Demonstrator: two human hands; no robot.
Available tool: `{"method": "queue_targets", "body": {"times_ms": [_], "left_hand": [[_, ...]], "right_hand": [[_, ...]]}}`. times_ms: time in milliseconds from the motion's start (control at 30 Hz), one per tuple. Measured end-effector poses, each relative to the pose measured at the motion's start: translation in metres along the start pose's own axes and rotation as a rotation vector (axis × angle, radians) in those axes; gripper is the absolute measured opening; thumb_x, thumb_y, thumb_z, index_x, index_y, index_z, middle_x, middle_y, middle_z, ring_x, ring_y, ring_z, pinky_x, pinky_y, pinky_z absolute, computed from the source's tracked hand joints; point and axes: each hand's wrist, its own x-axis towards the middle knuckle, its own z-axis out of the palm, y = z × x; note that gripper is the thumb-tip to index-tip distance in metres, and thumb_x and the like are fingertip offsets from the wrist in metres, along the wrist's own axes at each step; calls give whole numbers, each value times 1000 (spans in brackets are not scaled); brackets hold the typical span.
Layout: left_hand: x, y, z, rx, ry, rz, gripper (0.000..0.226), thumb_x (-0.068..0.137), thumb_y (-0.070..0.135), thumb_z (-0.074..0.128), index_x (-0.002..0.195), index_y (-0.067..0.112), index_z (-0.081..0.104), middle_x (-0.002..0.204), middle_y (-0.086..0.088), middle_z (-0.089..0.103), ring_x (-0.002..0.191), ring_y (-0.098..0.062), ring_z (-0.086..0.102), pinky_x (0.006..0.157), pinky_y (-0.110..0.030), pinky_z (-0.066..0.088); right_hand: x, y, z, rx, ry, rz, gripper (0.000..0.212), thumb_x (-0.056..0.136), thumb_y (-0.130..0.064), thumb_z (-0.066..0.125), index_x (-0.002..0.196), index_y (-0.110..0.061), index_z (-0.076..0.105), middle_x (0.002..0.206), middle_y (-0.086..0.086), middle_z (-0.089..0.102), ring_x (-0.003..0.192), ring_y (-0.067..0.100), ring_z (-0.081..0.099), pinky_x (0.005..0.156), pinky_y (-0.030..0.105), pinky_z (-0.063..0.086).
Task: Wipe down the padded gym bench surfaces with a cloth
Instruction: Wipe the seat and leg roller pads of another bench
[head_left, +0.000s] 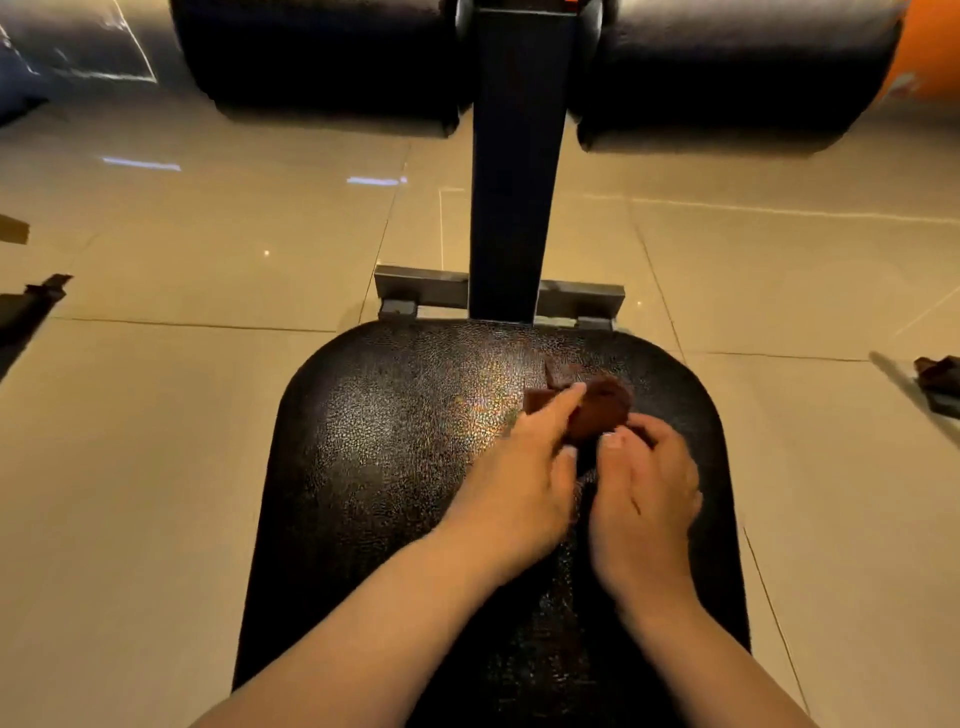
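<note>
Left forefinger (561, 402): stretched out flat over the top of the cloth (602, 410), with the thumb closing in from below. The cloth edge is pinched between them. The other fingers are blurred, so their lie is unclear.

Right thumb (613, 440): tip set against the cloth's near edge, with the remaining fingers curled in behind it around that same edge.

Left hand (519, 483) and right hand (644, 493): side by side and nearly touching, both over the far right part of the seat pad (389, 441). The forearms cross the pad's near end.

Cloth: brown and bunched, lying on the seat pad towards its far right. One corner sticks up on the far side.

Seat pad: black with a pebbled, glossy surface and a rounded far edge.

Beyond the pad's far edge:
- A grey crossbar (421, 288) lies just behind it.
- A dark post (514, 182) rises from the crossbar's middle.
- Two black roller pads (322, 57) flank the post at the top, one on each side.

Around the pad is a beige tiled floor (182, 260). A dark object (940, 379) lies on the floor well to the right of the pad and cannot be identified.
</note>
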Motion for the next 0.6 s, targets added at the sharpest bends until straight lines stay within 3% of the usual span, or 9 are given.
{"method": "queue_targets", "body": {"times_ms": [100, 167, 233, 300, 367, 467, 600], "left_hand": [[-19, 18, -35, -547, 73, -291, 33, 104, 21, 46, 133, 34, 56, 120, 5, 69, 106, -6, 62, 90, -20, 48], [-31, 32, -69, -767, 92, -451, 28, 106, 24, 42, 125, 32, 62, 109, 1, 74, 99, -11, 67, 90, -31, 53], [-45, 48, -106, -813, 84, -514, 30, 107, 23, 40, 127, 28, 62, 112, -3, 74, 108, -19, 67, 97, -39, 51], [-61, 69, -148, -807, 86, -547, 32, 104, 12, 43, 126, 22, 64, 115, -6, 73, 113, -25, 66, 101, -41, 51], [-76, 93, -190, -849, 75, -564, 40, 97, -2, 46, 127, 16, 64, 117, -10, 72, 113, -28, 66, 98, -41, 53], [-98, 137, -250, -840, 80, -546, 42, 90, -9, 54, 126, 10, 64, 113, -12, 73, 106, -26, 69, 82, -31, 57], [-123, 203, -337, -760, 66, -504, 32, 88, 13, 70, 120, 9, 68, 113, -9, 73, 112, -24, 67, 99, -39, 51]], "right_hand": [[-4, -26, -1, -82, -223, 98, 78, 79, -72, 21, 115, -19, 65, 144, 3, 44, 136, 24, 34, 115, 42, 19], [-5, -61, -9, 78, -415, 207, 62, 89, -71, 38, 107, -19, 66, 124, 2, 61, 117, 13, 55, 105, 40, 39], [-10, -104, -21, 371, -514, 373, 25, 100, -40, 57, 111, -18, 60, 95, -2, 69, 81, 0, 66, 78, 25, 52], [-16, -150, -36, 538, -501, 456, 20, 101, -18, 58, 119, -18, 52, 93, -1, 68, 74, -2, 67, 69, 17, 53], [-23, -196, -52, 593, -488, 456, 19, 102, -11, 55, 115, -24, 49, 104, 1, 67, 85, 2, 68, 74, 20, 56], [-34, -266, -85, 501, -494, 380, 20, 104, -16, 52, 109, -35, 46, 114, -2, 64, 102, 9, 66, 90, 34, 58], [-39, -368, -137, 501, -441, 370, 13, 103, -27, 54, 114, -33, 50, 112, -4, 66, 102, 9, 67, 94, 38, 57]]}}
